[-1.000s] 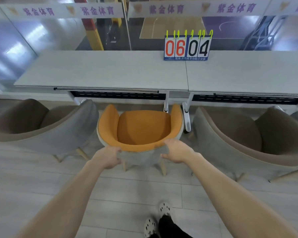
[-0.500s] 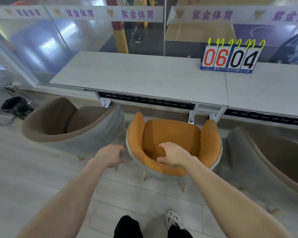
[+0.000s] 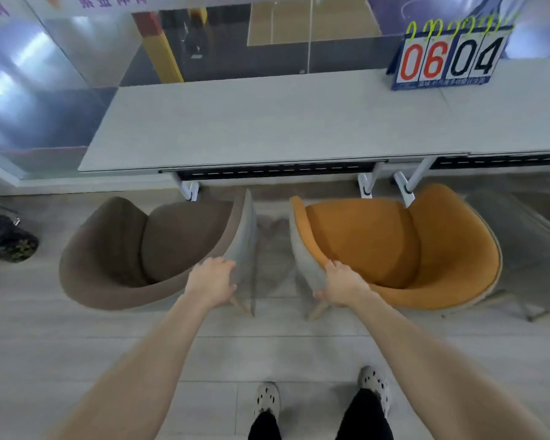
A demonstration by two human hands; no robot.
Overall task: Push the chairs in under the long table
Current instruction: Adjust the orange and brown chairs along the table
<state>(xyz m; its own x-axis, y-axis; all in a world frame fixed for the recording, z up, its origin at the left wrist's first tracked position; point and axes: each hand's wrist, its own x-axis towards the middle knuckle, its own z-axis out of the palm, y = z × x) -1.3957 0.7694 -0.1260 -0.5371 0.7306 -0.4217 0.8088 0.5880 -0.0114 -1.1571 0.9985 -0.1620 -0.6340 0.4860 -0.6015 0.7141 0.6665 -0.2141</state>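
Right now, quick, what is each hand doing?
The left hand grips the rim of the brown chair.
The right hand grips the rim of the orange chair.

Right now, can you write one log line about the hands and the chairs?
left hand: grips brown chair rim | right hand: grips orange chair rim | table: neither chair under yet

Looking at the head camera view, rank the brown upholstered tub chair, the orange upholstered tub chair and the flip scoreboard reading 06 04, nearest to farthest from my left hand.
1. Brown upholstered tub chair, left side: the left hand grips its rim.
2. Orange upholstered tub chair, right, across a small gap.
3. Flip scoreboard, far right on the long grey table.
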